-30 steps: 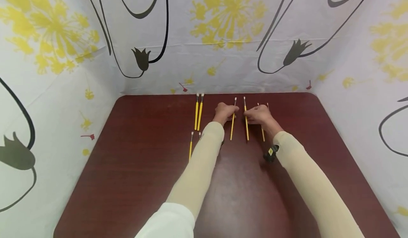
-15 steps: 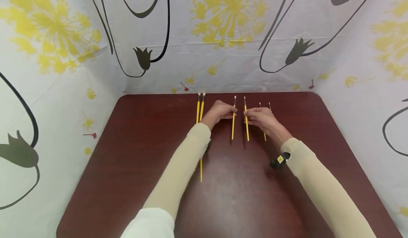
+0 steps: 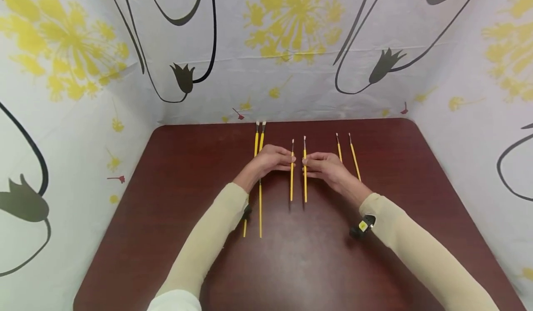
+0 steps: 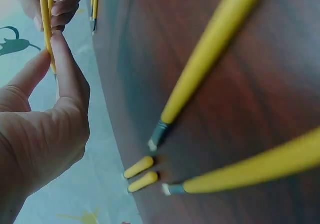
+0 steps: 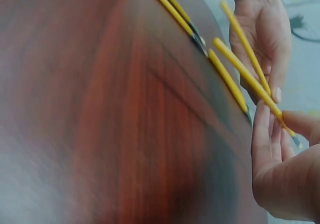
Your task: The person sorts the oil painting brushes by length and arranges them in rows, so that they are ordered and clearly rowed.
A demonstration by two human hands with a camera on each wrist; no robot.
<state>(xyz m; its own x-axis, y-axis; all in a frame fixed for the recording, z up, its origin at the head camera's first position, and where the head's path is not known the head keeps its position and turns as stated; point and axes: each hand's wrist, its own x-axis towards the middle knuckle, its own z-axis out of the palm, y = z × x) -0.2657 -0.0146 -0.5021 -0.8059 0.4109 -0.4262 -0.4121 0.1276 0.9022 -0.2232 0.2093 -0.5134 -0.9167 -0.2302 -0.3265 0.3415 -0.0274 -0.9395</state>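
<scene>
My left hand (image 3: 270, 159) pinches a slim yellow-handled paintbrush (image 3: 292, 183) between thumb and fingers. Beside it, my right hand (image 3: 326, 166) pinches a second one, another yellow paintbrush (image 3: 305, 183). Both brushes point bristles-away, nearly parallel, with a narrow gap between them in the head view. In the right wrist view the right hand's brush (image 5: 245, 73) is held in front of the left hand's brush (image 5: 245, 46). My left forearm and hand partly cover other paintbrushes lying on the table, including a thicker brush (image 3: 256, 144) and a thinner brush (image 3: 260, 214).
On the dark red-brown table (image 3: 175, 186), a thin paintbrush (image 3: 339, 151) and another thin paintbrush (image 3: 355, 160) lie by my right hand, the first partly covered by it. A patterned white cloth (image 3: 233, 84) rises behind the table's back edge and at both sides.
Both hands have moved left and nearer to me, carrying their brushes along. The two held brushes have come closer together. The thin brushes at the right show more now.
</scene>
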